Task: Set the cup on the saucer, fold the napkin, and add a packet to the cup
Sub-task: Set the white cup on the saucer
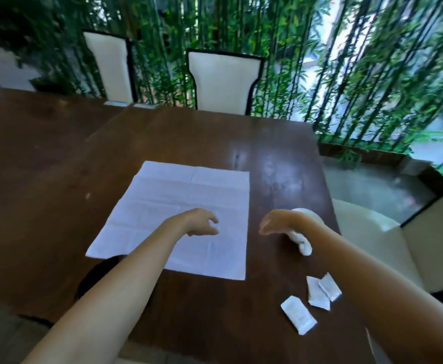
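Observation:
A white napkin [183, 195] lies spread flat on the dark wooden table [162, 132]. My left hand [202, 223] hovers over its near right part, fingers loosely curled and holding nothing. Just right of the napkin, my right hand [280, 222] is empty with its fingers apart. It sits over a white cup [307, 212] that the wrist mostly hides; a white part [303, 245] shows below the wrist. Three white packets [297, 315] lie near the table's front right, two of them overlapping [320, 292]. A dark round shape [97, 274], partly under my left forearm, touches the napkin's near left corner.
Two cream chairs with black frames [223, 80] [112, 64] stand at the table's far side before a bamboo screen. A cream seat [367, 232] is close to the table's right edge. The table's front edge runs under my forearms.

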The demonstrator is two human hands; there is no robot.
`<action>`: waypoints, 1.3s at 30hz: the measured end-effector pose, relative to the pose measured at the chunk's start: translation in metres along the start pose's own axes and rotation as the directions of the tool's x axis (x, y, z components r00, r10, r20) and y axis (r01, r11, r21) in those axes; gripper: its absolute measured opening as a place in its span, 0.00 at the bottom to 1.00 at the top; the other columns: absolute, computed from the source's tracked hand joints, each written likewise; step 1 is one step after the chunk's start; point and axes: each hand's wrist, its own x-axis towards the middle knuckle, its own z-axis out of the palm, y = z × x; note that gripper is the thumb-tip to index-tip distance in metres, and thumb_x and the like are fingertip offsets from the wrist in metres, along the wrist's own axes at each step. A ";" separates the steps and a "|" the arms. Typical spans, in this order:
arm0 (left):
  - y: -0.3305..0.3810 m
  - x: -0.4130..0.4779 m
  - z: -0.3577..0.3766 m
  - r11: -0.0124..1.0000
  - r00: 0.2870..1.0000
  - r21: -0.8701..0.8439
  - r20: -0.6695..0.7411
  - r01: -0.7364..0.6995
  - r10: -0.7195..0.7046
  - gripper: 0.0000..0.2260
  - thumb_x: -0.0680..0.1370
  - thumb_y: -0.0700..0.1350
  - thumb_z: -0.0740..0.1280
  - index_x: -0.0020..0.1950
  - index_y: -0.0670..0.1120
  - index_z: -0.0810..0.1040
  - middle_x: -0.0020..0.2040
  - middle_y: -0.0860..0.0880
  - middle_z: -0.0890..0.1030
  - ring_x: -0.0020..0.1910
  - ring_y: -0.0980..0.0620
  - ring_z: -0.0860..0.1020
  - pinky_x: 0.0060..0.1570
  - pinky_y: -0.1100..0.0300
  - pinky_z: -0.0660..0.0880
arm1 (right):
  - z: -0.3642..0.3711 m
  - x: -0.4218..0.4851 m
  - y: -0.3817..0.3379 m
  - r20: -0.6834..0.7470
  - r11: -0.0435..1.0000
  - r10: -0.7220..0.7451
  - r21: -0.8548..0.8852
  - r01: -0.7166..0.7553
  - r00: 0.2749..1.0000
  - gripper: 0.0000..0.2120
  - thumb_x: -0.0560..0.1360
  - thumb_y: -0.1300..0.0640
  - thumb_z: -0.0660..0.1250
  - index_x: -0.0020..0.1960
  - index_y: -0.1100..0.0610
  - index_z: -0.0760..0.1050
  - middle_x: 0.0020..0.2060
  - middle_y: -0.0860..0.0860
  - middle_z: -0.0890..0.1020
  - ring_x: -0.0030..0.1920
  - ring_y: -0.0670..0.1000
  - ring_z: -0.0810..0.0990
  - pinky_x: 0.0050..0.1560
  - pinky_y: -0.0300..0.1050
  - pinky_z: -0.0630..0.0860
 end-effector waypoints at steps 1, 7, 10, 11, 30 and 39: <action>0.011 0.008 -0.003 1.000 1.000 0.012 0.004 -0.026 0.026 0.21 0.78 0.52 0.62 0.70 0.50 0.67 0.67 0.47 0.71 0.56 0.47 0.75 0.54 0.55 0.76 | -0.005 -0.001 0.010 -0.039 1.000 0.014 0.002 -0.014 0.999 0.17 0.77 0.53 0.62 0.63 0.59 0.75 0.64 0.56 0.76 0.64 0.56 0.73 0.62 0.46 0.69; 0.070 0.050 -0.014 0.983 0.986 0.069 0.014 -0.168 0.167 0.21 0.77 0.50 0.64 0.70 0.48 0.68 0.65 0.46 0.75 0.61 0.46 0.74 0.57 0.57 0.72 | -0.018 0.000 0.076 -0.196 0.988 0.124 0.113 -0.103 0.973 0.21 0.75 0.51 0.66 0.65 0.57 0.71 0.64 0.55 0.75 0.64 0.56 0.73 0.62 0.46 0.69; 0.090 0.070 -0.009 0.975 0.976 0.038 0.021 -0.219 0.219 0.23 0.77 0.50 0.65 0.71 0.48 0.67 0.64 0.45 0.76 0.62 0.47 0.74 0.54 0.62 0.67 | -0.014 -0.001 0.107 -0.217 0.967 0.196 0.202 -0.153 0.956 0.27 0.73 0.51 0.69 0.69 0.56 0.66 0.66 0.57 0.73 0.64 0.57 0.72 0.62 0.47 0.69; 0.095 0.077 -0.006 0.973 0.973 0.022 0.025 -0.228 0.228 0.24 0.76 0.50 0.66 0.71 0.48 0.66 0.64 0.46 0.75 0.62 0.47 0.74 0.54 0.62 0.67 | -0.011 -0.001 0.116 -0.222 0.962 0.214 0.215 -0.166 0.951 0.28 0.73 0.51 0.69 0.69 0.57 0.65 0.66 0.57 0.72 0.64 0.58 0.72 0.63 0.48 0.70; 0.124 0.162 0.068 0.820 0.912 -0.510 0.151 -0.259 0.382 0.54 0.64 0.44 0.79 0.75 0.58 0.43 0.77 0.53 0.54 0.74 0.53 0.59 0.71 0.55 0.60 | 0.070 0.005 0.167 -0.310 0.705 0.204 0.704 0.080 0.929 0.30 0.68 0.62 0.72 0.67 0.55 0.65 0.55 0.53 0.79 0.54 0.52 0.79 0.59 0.50 0.76; 0.124 0.166 0.077 0.765 0.903 -0.575 0.100 -0.290 0.417 0.39 0.63 0.48 0.78 0.60 0.75 0.57 0.62 0.68 0.65 0.64 0.62 0.67 0.57 0.72 0.66 | 0.067 0.020 0.172 -0.371 0.603 0.188 0.774 0.191 0.909 0.32 0.67 0.66 0.71 0.68 0.51 0.68 0.57 0.46 0.78 0.58 0.47 0.76 0.58 0.44 0.74</action>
